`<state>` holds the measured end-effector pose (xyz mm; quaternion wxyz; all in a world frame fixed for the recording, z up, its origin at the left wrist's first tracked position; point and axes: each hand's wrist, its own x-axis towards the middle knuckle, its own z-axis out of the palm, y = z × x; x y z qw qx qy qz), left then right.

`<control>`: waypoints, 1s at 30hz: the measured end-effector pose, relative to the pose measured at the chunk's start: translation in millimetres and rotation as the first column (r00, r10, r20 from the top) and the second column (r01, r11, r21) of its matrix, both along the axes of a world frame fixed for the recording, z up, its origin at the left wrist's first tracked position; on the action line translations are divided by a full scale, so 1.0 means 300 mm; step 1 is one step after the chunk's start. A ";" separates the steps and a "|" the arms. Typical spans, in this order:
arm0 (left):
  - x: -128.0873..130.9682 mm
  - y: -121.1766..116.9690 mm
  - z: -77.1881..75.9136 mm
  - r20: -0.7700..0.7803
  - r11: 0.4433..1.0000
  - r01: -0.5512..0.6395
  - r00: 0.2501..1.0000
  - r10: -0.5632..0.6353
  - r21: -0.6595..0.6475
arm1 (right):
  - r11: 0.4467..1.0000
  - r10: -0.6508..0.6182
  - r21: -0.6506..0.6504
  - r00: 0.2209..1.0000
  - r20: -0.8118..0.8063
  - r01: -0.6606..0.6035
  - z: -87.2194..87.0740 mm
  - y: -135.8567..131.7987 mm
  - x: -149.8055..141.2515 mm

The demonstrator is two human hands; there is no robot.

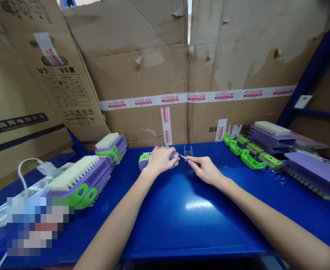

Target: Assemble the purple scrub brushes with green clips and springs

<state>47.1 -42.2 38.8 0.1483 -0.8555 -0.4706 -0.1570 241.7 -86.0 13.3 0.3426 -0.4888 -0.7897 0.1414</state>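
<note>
My left hand [160, 160] is closed over a purple and green brush part [143, 160] lying on the blue table [181, 210]. My right hand [205, 168] pinches a thin metal rod [181, 156] whose tip points at the right end of that part. A small clear plastic piece [188, 151] stands just behind the rod.
Purple and green brush units with white bristles [77, 178] lie stacked at the left, another [111, 144] behind them. Green parts [250, 153] and purple units [271, 135] lie at the right. Cardboard boxes [165, 67] wall the back. A white cable [24, 168] lies at the left.
</note>
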 end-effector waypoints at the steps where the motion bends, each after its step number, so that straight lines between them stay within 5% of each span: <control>1: 0.001 0.000 0.000 -0.004 1.000 -0.003 1.000 0.003 0.002 | 1.000 -0.001 0.003 1.000 -0.002 0.001 -0.003 0.001 -0.001; 19: 0.000 -0.015 0.008 0.025 0.999 -0.042 0.999 0.043 -0.027 | 0.999 0.042 -0.021 0.986 0.159 -0.039 0.064 -0.013 0.014; 30: -0.003 -0.012 0.005 0.033 0.998 0.016 0.999 -0.015 -0.056 | 0.994 -0.112 0.029 0.959 0.259 0.109 0.064 -0.036 -0.018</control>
